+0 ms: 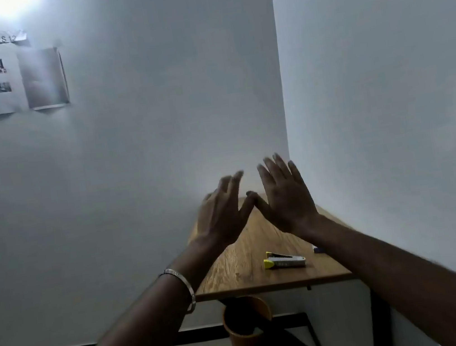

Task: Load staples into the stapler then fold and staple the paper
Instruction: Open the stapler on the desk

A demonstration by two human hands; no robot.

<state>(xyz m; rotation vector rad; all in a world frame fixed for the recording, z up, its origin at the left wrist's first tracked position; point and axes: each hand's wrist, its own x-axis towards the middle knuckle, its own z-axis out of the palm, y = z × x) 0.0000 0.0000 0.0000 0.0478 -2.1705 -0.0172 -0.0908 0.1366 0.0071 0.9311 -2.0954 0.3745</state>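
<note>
Both hands raised, splayed, grasping nothing: left grip [221, 215], right grip [288, 196]. Stapler [284, 261] below on tabletop [235, 277], lengthwise left-right, nearer right grip.

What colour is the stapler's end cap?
Yellow, on a pale grey-white stapler; seen in the head view.

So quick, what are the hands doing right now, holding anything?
Left hand: open, fingers spread, holding nothing.
Right hand: open, fingers spread, holding nothing.
</note>
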